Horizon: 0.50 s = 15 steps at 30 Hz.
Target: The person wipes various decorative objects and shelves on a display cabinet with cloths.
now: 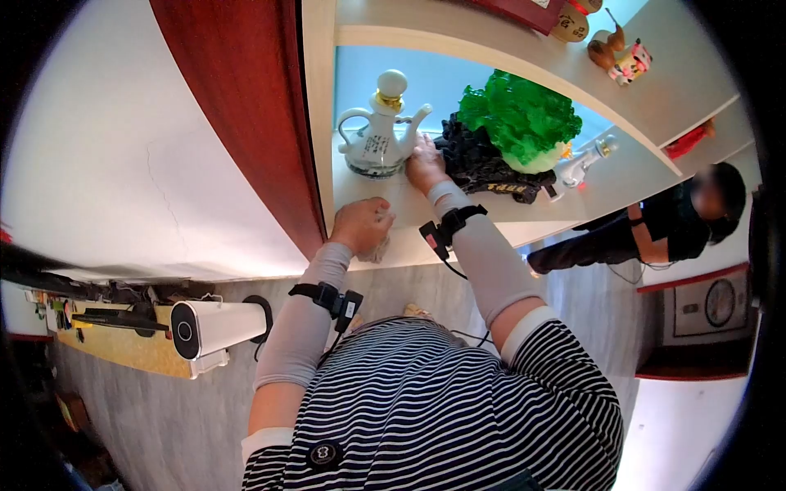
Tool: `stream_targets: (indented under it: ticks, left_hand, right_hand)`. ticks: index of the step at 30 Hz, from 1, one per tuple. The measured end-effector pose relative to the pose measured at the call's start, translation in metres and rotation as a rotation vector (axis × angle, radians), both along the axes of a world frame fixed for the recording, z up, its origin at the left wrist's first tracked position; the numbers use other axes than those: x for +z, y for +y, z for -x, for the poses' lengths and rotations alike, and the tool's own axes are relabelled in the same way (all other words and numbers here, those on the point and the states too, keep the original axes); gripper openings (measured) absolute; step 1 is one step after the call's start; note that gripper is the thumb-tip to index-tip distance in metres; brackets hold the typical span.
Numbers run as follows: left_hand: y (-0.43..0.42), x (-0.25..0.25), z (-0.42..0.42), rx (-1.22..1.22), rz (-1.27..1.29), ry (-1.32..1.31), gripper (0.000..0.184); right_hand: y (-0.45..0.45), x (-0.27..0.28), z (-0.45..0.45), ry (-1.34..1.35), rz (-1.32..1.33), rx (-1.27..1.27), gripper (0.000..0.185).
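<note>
My left hand (360, 224) is closed around a crumpled pale cloth (376, 249) at the front edge of the shelf (483, 214). My right hand (426, 167) reaches onto the shelf, between a white porcelain pot (377, 149) and a black carved base (483, 168). Its fingers are close beside the pot's spout side; I cannot tell whether they touch or grip it. The pot stands upright, with a round white stopper, gold collar, curved handle and dark writing. On the black base rests a green and white cabbage ornament (524, 119).
Right of the cabbage stands another white and gold piece (581, 164). A dark red wooden panel (246, 106) borders the shelf on the left. Gourds (602, 49) and a small figurine (630, 64) sit above. A person in dark clothes (655, 221) is at the right. A white cylindrical appliance (217, 329) stands behind.
</note>
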<state>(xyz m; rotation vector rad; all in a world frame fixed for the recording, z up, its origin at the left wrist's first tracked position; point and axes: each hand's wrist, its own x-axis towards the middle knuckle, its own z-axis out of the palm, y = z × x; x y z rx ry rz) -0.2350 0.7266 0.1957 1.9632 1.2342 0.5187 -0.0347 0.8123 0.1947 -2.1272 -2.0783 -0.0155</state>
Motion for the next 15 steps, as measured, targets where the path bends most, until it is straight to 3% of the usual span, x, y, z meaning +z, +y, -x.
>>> stream_targets:
  ticks: [13,15]
  left_hand:
    - [0.003,-0.012,0.002,0.018,-0.064,-0.044,0.033]
    - [0.002,-0.008,0.002,0.020,-0.059,-0.032,0.034]
  right_hand:
    - [0.008,-0.006,-0.003,0.000,-0.091,0.016,0.040]
    - [0.003,0.001,-0.001,-0.051,0.025,0.027,0.042]
